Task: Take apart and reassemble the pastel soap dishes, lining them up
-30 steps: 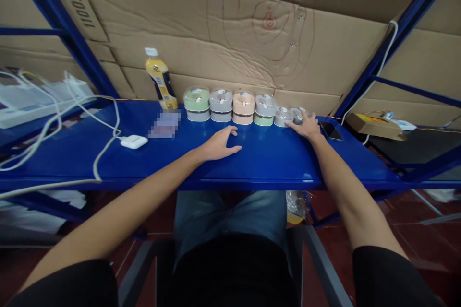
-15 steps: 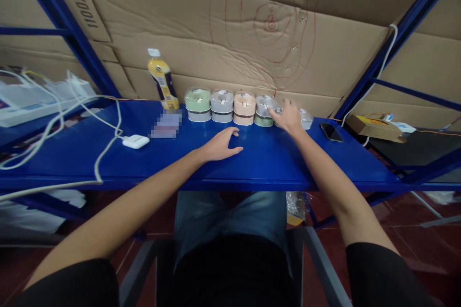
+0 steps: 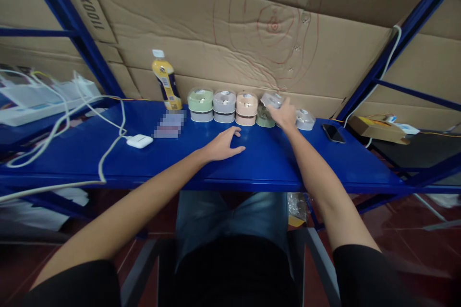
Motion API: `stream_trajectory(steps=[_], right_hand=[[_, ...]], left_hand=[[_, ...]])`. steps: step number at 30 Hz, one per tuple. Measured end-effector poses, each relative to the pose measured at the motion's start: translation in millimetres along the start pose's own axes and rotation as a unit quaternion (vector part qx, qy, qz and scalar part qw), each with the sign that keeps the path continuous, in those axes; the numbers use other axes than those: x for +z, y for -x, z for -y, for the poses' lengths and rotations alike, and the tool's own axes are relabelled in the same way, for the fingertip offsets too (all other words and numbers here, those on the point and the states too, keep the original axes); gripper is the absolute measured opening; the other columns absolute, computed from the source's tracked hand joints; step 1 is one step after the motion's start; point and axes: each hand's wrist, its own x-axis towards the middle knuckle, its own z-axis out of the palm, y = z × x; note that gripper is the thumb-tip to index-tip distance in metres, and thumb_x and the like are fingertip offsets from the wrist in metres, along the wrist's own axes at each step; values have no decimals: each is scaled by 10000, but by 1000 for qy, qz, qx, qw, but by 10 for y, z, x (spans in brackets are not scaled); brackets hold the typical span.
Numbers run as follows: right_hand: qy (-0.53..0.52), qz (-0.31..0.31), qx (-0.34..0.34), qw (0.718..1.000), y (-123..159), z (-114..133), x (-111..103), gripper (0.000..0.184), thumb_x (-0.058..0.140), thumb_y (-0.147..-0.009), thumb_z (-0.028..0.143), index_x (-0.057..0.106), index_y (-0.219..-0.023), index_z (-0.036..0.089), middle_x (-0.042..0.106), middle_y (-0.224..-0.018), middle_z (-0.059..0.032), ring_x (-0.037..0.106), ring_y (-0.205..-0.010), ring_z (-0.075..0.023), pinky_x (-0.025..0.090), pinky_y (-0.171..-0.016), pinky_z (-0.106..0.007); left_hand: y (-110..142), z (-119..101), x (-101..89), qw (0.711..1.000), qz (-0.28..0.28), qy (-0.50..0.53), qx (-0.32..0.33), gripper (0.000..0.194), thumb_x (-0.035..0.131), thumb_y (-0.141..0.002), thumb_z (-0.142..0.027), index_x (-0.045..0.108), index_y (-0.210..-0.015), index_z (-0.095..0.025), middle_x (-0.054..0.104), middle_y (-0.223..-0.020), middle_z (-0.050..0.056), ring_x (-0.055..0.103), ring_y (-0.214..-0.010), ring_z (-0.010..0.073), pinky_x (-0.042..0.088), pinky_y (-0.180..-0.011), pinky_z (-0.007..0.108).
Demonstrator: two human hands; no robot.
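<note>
My right hand (image 3: 284, 114) grips a grey clear-lidded box (image 3: 272, 99), which is tilted above a green box (image 3: 265, 117). Fingers and box partly hide each other. Left of these stand three two-high stacks: a green box (image 3: 200, 99) on a grey one, a grey stack (image 3: 224, 105), and a peach stack (image 3: 246, 108). A single grey box (image 3: 305, 120) sits to the right of my right hand, and another spot behind that hand is hidden. My left hand (image 3: 225, 145) rests over the blue table in front of the stacks, fingers apart, holding nothing.
A yellow drink bottle (image 3: 166, 81), a blurred-out flat item (image 3: 170, 123), a white earphone case (image 3: 139, 141) and white cables (image 3: 103, 158) lie to the left. At right are a phone (image 3: 333, 133) and an open carton (image 3: 378, 129). Cardboard (image 3: 180, 29) backs the blue table (image 3: 259, 163).
My right hand has lifted and tilted the grey box off the green one beneath it. My left hand stays in nearly the same place. The view has shifted slightly.
</note>
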Motion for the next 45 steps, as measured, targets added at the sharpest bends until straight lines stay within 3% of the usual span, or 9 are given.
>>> stream_trajectory(steps=[4,7,11,15,21,28,35,40,45], right_hand=[[-111,22,-69,991,14,-242,-383,776,723,-856,577,608,-1489,143,732,-1422,-235,681,-1321,-427,538,-1140,-599],[-194,165,-188,949,155,-350,-570,714,727,-821,537,662,-1460,225,773,-1332,-122,716,-1217,-357,580,-1089,-547],[-252,368,-285,848,396,-265,-488,684,811,-764,481,717,-1410,275,777,-1360,-72,716,-1248,-333,593,-1087,-504],[-260,442,-310,800,554,-134,-284,866,907,-703,450,675,-1512,247,717,-1531,-116,681,-1401,-363,560,-1191,-521],[-178,356,-353,847,791,-9,-132,1067,990,-667,615,621,-1606,266,677,-1614,-149,628,-1504,-425,481,-1292,-628],[-148,286,-368,872,849,41,-184,906,898,-778,667,662,-1540,237,731,-1526,-154,692,-1396,-402,534,-1219,-594],[-84,281,-213,932,496,-408,-433,803,830,-898,626,631,-1566,226,778,-1375,-152,738,-1258,-383,591,-1130,-579],[-59,311,-168,934,386,-544,-436,790,811,-916,614,639,-1566,201,798,-1261,-141,760,-1180,-378,606,-1119,-602],[-58,328,-187,924,333,-601,-448,912,947,-743,555,671,-1539,206,786,-1365,-157,750,-1270,-410,594,-1159,-606]], left_hand=[[-34,11,-8,991,-51,124,-22,826,910,-811,-559,557,-1460,-191,731,-1417,200,723,-1349,384,529,-1237,621],[-83,14,-53,964,-65,254,-45,919,933,-775,-566,509,-1487,-170,710,-1442,234,698,-1405,386,503,-1270,616],[-73,-13,-163,951,-36,301,-61,982,984,-708,-526,523,-1509,-193,700,-1485,218,695,-1407,411,558,-1212,614],[5,-28,-205,972,-4,226,-70,1095,1039,-628,-499,531,-1552,-202,709,-1469,214,738,-1318,430,659,-1045,593],[24,-19,-93,992,-24,119,27,1161,1054,-606,-531,509,-1580,-215,707,-1512,211,672,-1445,448,521,-1236,640],[32,-13,-109,997,-16,70,26,1238,1037,-629,-596,462,-1656,-211,646,-1600,212,646,-1463,438,514,-1254,613],[75,-48,-194,997,34,-25,69,526,826,-888,-672,859,-1233,-277,654,-1479,120,647,-1418,381,471,-1306,578],[69,-51,-215,997,6,-16,73,493,738,-959,-681,890,-1171,-263,643,-1491,131,625,-1445,387,467,-1309,587],[60,141,-394,998,-52,-32,26,560,692,-955,-717,872,-1129,-217,649,-1462,164,646,-1404,396,510,-1253,594]])
